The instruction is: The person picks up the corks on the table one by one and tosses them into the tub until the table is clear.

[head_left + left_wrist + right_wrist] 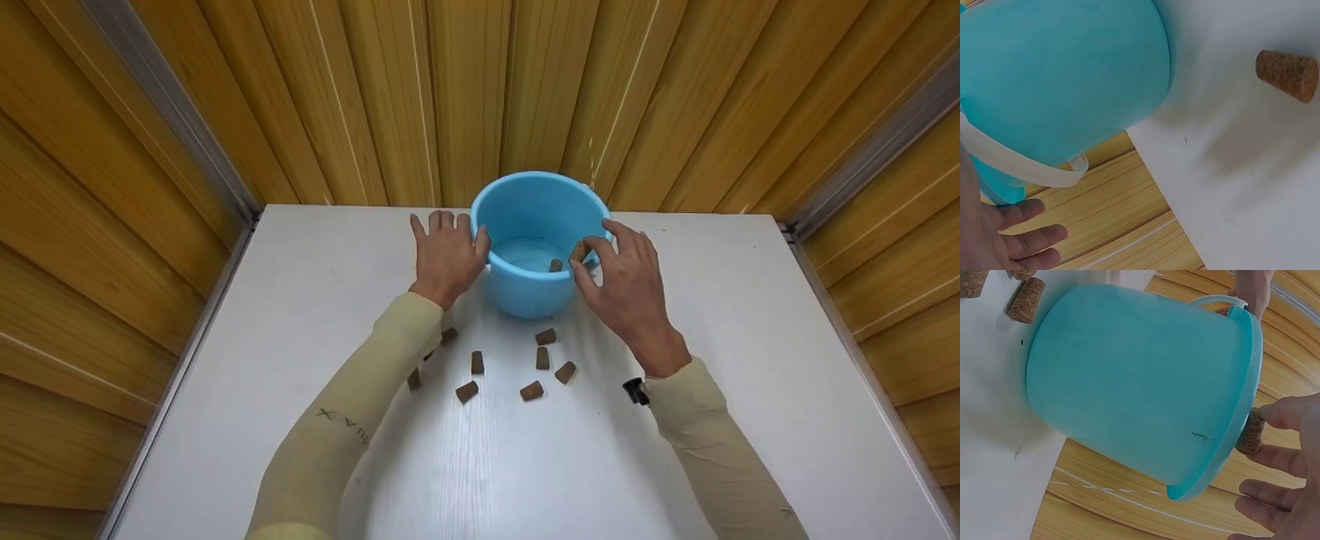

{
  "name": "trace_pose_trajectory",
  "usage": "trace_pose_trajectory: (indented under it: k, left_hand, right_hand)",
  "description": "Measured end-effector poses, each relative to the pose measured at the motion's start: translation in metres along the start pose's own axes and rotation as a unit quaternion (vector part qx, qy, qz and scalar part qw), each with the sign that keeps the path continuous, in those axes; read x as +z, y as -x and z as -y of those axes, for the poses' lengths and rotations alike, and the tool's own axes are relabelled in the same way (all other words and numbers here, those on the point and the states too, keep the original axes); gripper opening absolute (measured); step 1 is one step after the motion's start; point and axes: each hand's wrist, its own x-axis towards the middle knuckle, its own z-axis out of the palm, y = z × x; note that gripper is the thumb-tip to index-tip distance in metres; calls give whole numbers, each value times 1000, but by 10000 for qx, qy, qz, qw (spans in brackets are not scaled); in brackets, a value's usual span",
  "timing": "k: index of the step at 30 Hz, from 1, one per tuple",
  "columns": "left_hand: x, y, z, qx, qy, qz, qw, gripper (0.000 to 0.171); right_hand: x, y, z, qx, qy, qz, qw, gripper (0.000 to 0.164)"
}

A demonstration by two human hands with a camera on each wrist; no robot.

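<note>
Blue and broad-mouthed, a bucket [534, 300] stands upright on a white table [720, 390] as a person works over it with both hands. At its right rim, the right hand [628, 281] pinches a tapered cork [579, 251] between thumb and forefinger, the remaining fingers free of it. The head view and the right-wrist view set the held piece at the bucket's mouth; whether it touches the rim cannot be told. Across the bucket, the left hand [448, 255] grips the left rim, its thumb over the edge and its other fingers stretched along the outside, close to the pale handle [1027, 160]. One cork [556, 265] already lies on the bucket's floor, toward the near wall. More loose corks [542, 358] are scattered on the near side of the bucket, some partly hidden by the left sleeve [352, 390]. Behind the bucket rises a wall of wood-look panels [469, 97].

The step in hand appears to be placing a single cork into the bucket. The next move would seem to call for bringing the piece fully inside the rim and parting thumb and forefinger, with the left hand keeping the bucket steady.
</note>
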Motion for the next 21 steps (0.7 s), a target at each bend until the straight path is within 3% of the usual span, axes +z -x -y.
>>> trace_pose_trajectory:
  k: [12, 21]
  left_hand:
    - [-1, 2, -1, 8, 23, 61, 10000, 70]
    - [0, 1, 0, 38, -32, -58, 10000, 66]
  right_hand:
    - [8, -7, 0, 307, -178, 194, 9992, 35]
    - [11, -9, 0, 190, -242, 123, 9995, 29]
